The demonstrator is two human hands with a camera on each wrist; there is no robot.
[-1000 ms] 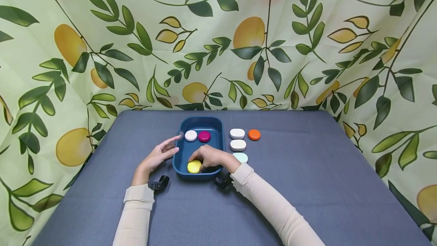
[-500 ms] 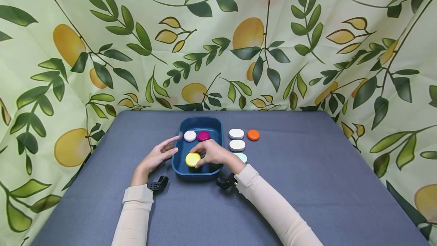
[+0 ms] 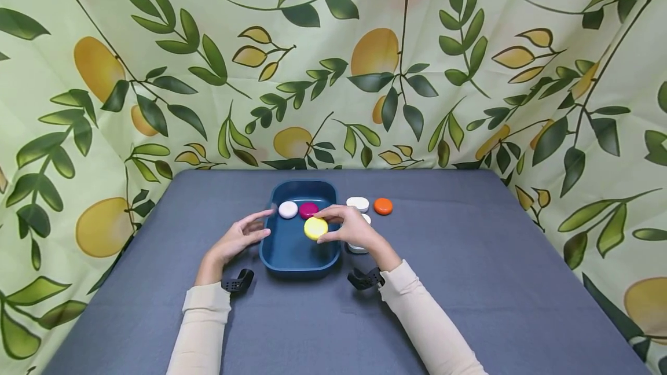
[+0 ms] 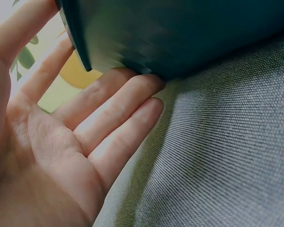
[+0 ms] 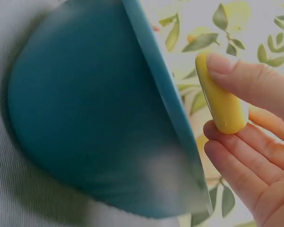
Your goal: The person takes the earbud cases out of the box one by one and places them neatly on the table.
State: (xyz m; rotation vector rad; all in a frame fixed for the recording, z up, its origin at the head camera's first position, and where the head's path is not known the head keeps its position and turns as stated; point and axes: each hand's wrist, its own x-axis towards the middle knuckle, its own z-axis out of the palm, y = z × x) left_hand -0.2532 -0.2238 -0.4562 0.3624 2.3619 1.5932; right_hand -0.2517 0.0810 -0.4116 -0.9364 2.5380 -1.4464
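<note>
At the far left, rested the left hand [image 3: 237,241] on the grey worktop [image 3: 469,282], palm turned inward. Kept its fingers [image 4: 118,101] straight and close together, with the tips touching the outer wall of the dark blue tray [image 3: 292,247]; gripped nothing. Judged useful to keep this light press, so as to stop the tray from sliding.

Inside the tray, at the far end, lay a white disc [image 3: 288,209] and a magenta disc [image 3: 308,209], side by side.

Just to the right of these, held the yellow disc [image 3: 315,228] in the air over the right part of the tray, clear of its floor. Pinched it by the edges between thumb and fingertips of the right hand [image 3: 354,230], as seen from the right wrist. Judged best to hold this pinch firm but gentle, well above the tray rim, because of the smooth rounded edge.

Farther right, outside the tray, stood a cream disc [image 3: 358,203] and an orange disc [image 3: 383,206]; others partly hidden behind the right hand.
</note>
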